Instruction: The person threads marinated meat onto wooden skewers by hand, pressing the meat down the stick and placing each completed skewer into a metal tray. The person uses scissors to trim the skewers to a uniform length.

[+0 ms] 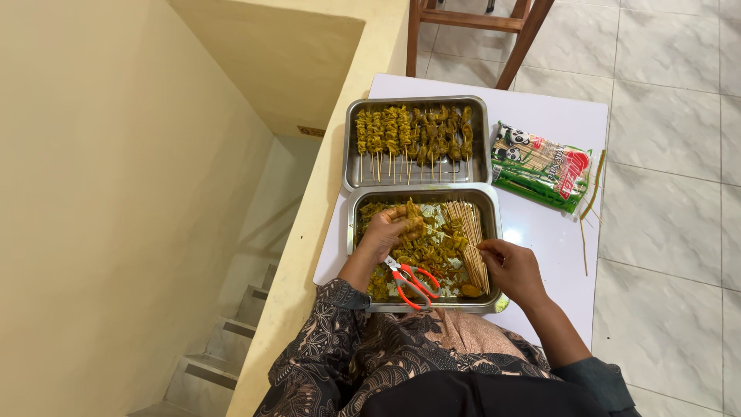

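Note:
My left hand [387, 230] holds a yellow marinated meat piece [411, 217] over the near metal tray [421, 193]. My right hand [509, 266] pinches a thin bamboo skewer [457, 239] whose tip points left toward that meat. The near tray holds more yellow meat pieces [424, 251], a bundle of bare skewers [471, 235] along its right side and red-handled scissors [413, 282]. The far metal tray [351, 150] carries a row of several finished skewers [413, 135].
The trays sit on a white table [556, 224]. A green-and-red packet of skewers [540, 166] lies to the right, loose sticks [590, 201] beside it. A yellow wall ledge [309, 232] borders the left above a stairwell. Wooden chair legs [525, 35] stand beyond.

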